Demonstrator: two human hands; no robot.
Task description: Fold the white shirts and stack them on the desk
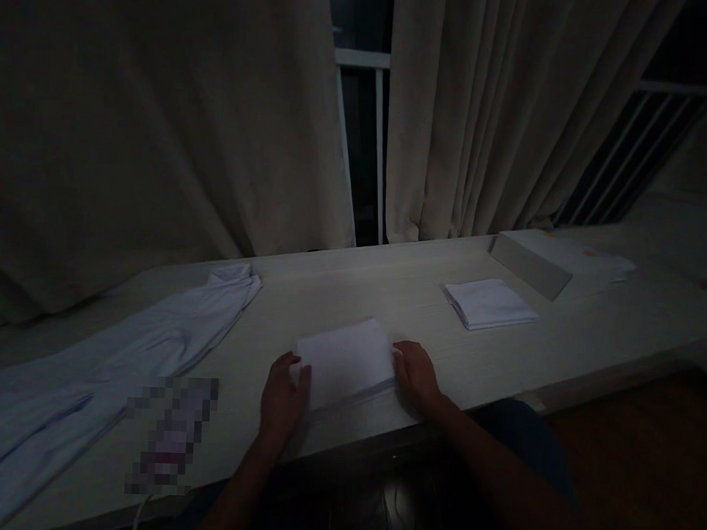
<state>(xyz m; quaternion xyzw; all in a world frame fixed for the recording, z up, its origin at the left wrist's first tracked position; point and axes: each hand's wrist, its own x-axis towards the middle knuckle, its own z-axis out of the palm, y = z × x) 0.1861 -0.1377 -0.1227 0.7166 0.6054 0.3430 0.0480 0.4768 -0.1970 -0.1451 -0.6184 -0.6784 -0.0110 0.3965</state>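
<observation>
A folded white cloth (345, 361) lies on the pale wooden table (387, 297) right in front of me. My left hand (282, 398) grips its left edge, fingers curled over the cloth. My right hand (415, 374) holds its right edge the same way. A second folded white cloth (488, 303) rests further right on the table, apart from both hands.
A long white garment (124, 350) is spread out over the table's left side. A blurred object (173, 436) sits near the front left edge. A pale box (556, 260) stands at the back right. Beige curtains (480, 115) hang behind the table.
</observation>
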